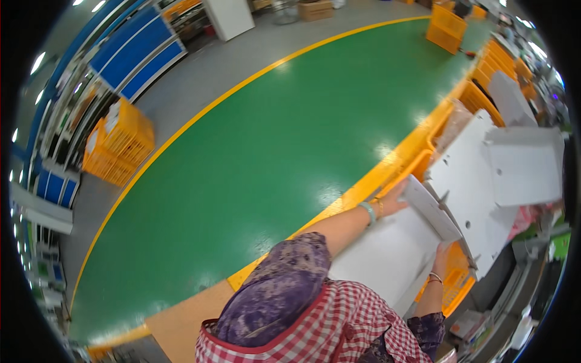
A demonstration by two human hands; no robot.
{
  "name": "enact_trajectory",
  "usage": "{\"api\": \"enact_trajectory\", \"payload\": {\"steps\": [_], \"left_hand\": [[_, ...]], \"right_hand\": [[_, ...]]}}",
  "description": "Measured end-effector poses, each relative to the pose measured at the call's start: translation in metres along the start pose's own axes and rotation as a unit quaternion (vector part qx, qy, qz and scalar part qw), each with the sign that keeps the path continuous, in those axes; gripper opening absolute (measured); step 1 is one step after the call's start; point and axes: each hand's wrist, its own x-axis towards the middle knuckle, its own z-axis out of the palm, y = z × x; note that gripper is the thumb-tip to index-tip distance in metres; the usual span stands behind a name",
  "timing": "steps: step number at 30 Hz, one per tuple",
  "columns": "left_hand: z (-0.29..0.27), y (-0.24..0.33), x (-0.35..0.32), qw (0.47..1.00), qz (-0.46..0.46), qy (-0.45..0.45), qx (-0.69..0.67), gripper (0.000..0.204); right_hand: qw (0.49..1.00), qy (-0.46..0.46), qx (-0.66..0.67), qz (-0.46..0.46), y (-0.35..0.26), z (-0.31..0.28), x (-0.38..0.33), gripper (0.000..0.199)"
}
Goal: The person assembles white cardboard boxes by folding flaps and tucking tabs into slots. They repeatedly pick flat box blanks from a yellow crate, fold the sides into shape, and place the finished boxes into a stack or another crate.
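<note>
An open white cardboard box (378, 257) with a raised end wall lies in front of me, tilted in the view. My left hand (393, 201) is closed on its left far corner, fingers at the end wall. At the opposite corner, my right hand (442, 257) grips the side wall, its fingers partly hidden by the card. Just beyond the end wall lies a flat white cardboard blank (463, 181) with small holes and tabs. A folded white box (526, 172) rests on that blank.
Orange plastic crates (451, 281) stand under and beside the cardboard, and another orange crate (446, 30) is farther off. Stacked orange crates (121, 145) stand at far left near a blue cabinet (136, 48). A green floor (260, 139) with yellow edging lies to my left.
</note>
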Motion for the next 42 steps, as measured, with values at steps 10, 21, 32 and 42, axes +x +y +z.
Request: {"api": "enact_trajectory", "payload": {"steps": [10,21,32,42], "left_hand": [[-0.045,0.020,-0.060,0.991,-0.122,-0.046,0.016,0.080],[-0.038,-0.054,-0.314,0.958,-0.212,-0.087,0.170,0.036],[-0.180,-0.016,-0.353,0.823,-0.315,0.357,-0.310,0.038],[-0.178,-0.087,-0.347,0.702,-0.436,0.439,-0.352,0.038]], "right_hand": [[0.970,-0.133,0.170,0.114,-0.034,-0.041,-0.039,0.067],[0.913,-0.180,0.322,0.176,-0.099,-0.039,-0.128,0.052],[0.983,-0.102,0.118,0.093,-0.076,0.005,-0.048,0.038],[0.967,-0.241,-0.071,0.043,-0.032,0.139,-0.005,0.043]]}}
